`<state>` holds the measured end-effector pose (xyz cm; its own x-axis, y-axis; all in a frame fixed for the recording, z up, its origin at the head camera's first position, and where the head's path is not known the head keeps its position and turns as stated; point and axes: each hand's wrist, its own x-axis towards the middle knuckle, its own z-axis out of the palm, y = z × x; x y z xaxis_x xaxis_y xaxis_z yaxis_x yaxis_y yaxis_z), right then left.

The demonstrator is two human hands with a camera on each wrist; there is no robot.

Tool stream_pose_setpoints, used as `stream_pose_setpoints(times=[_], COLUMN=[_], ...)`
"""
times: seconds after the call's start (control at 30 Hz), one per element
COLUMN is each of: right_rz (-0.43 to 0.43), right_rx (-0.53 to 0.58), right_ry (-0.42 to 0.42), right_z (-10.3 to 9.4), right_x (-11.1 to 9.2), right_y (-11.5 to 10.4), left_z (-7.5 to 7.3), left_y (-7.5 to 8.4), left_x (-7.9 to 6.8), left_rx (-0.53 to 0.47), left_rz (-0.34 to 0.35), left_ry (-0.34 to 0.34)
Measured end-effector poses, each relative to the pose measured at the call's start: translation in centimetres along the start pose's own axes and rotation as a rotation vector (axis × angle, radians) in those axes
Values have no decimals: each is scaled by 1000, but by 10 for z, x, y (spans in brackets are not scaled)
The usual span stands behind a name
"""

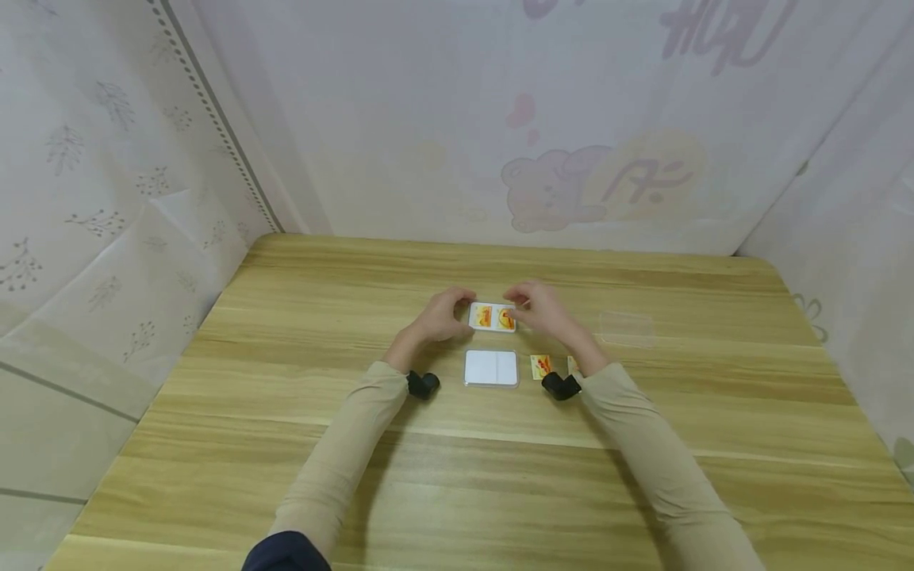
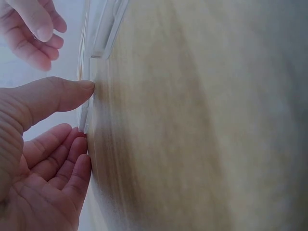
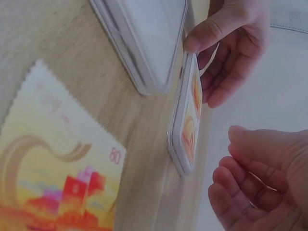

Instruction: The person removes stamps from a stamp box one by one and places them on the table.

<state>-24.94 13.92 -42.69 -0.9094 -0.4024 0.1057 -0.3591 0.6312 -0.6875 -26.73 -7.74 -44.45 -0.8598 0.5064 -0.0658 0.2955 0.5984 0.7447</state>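
Observation:
A flat clear-edged case [image 1: 493,316] holds two orange-and-yellow stamps side by side on white. My left hand [image 1: 446,316] grips the left end of this case, thumb at the near edge and fingers round the far side. My right hand [image 1: 540,308] hovers by the right end, and in the right wrist view its loosely bent fingers [image 3: 226,183] stand apart from the case with nothing between them. Closer to me lies a second clear case [image 1: 491,368] with a white inside. A loose stamp [image 1: 540,366] marked 80 lies to its right.
Another stamp [image 1: 573,365] shows partly behind my right wrist. A thin transparent sheet [image 1: 627,329] lies farther right on the wooden table [image 1: 457,492]. Printed cloth [image 1: 400,119] hangs along the table's back and sides.

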Motion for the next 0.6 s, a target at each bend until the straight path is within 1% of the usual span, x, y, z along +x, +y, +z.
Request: stream_pose_setpoints(times=[0.27, 0.43, 0.6], right_rz=[68, 88, 108], right_rx=[-65, -104, -125], right_ry=[3, 11, -4], right_z=[6, 8, 8], right_x=[8, 11, 12], right_y=[-1, -1, -1], left_z=[1, 1, 0], left_y=[-1, -2, -1], left_x=[-1, 0, 0], left_rx=[-4, -1, 2], left_rz=[12, 14, 16], left_ry=[-3, 1, -1])
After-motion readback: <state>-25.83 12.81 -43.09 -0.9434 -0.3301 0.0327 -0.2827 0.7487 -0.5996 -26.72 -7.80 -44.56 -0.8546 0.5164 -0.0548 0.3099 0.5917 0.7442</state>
